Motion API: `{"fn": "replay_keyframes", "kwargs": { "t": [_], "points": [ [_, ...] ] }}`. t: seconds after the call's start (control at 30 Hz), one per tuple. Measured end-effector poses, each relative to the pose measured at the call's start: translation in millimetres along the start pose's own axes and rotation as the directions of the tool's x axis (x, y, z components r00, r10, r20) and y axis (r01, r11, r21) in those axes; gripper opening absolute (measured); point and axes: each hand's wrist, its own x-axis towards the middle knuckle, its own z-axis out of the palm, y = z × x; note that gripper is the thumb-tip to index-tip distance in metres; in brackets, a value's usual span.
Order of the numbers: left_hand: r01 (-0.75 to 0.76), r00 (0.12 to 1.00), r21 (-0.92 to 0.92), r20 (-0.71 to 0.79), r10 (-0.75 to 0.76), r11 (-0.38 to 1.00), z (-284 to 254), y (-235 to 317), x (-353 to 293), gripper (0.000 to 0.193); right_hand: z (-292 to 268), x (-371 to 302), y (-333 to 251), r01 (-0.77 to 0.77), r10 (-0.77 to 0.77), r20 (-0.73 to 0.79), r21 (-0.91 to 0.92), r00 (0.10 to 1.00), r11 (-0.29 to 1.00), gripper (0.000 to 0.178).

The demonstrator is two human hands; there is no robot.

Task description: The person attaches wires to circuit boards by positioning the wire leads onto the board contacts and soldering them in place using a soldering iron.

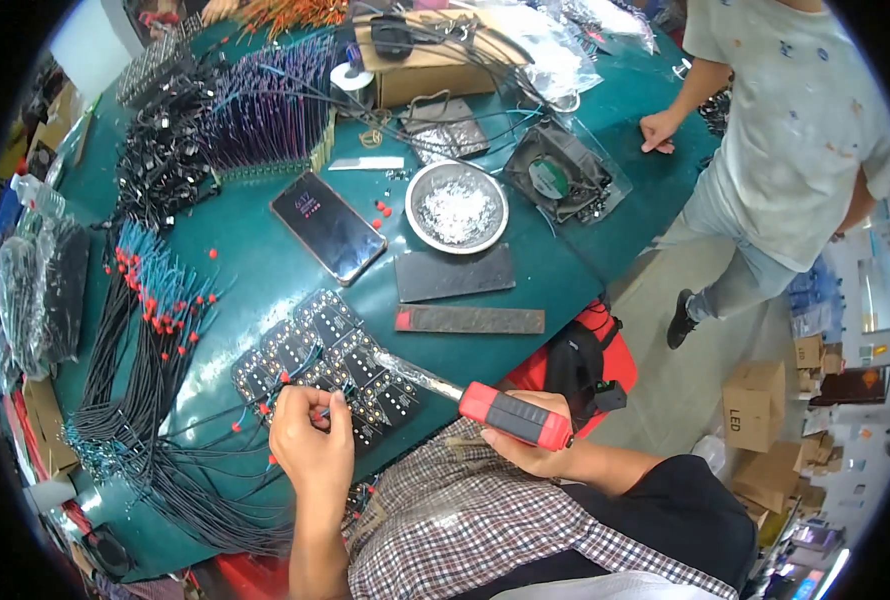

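My right hand [535, 440] grips a red-and-black soldering iron [513, 415]. Its metal barrel points left, and the tip is over the right part of a black circuit board panel [305, 330] made of several small boards. Over the panel's lower left edge is my left hand [312, 435], with thumb and fingers pinched on a thin cable whose end is mostly hidden by the fingers. Black cables with red tips run from the left onto the panel beside this hand. A large bundle of black cables [130, 400] with blue wire ends and red caps spreads on the left.
Beyond the panel are a phone [330, 228], a metal bowl of silvery bits [496, 226], a dark flat block [455, 273], a dark bar [470, 319] and a fan [555, 175]. Purple wires [270, 110] stand behind. Another person [795, 130] stands at right, one hand on the green table [605, 230].
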Motion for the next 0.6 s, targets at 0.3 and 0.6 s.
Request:
{"fn": "replay_keyframes", "kwargs": {
  "t": [0.3, 0.6],
  "points": [
    [0.052, 0.999, -0.031, 0.016, -0.052, 0.998, 5.5, 9.3, 7.8, 0.017, -6.0, 1.3, -8.0, 0.02, -0.02, -0.059, -0.01, 0.998, 1.0, 0.014],
    [0.083, 0.996, -0.011, 0.036, -0.082, 0.997, 10.9, 16.0, 11.4, 0.017, -20.1, 0.8, -18.3, -0.093, 0.094, -0.052, 0.019, 0.994, 0.995, 0.014]
  ]
}}
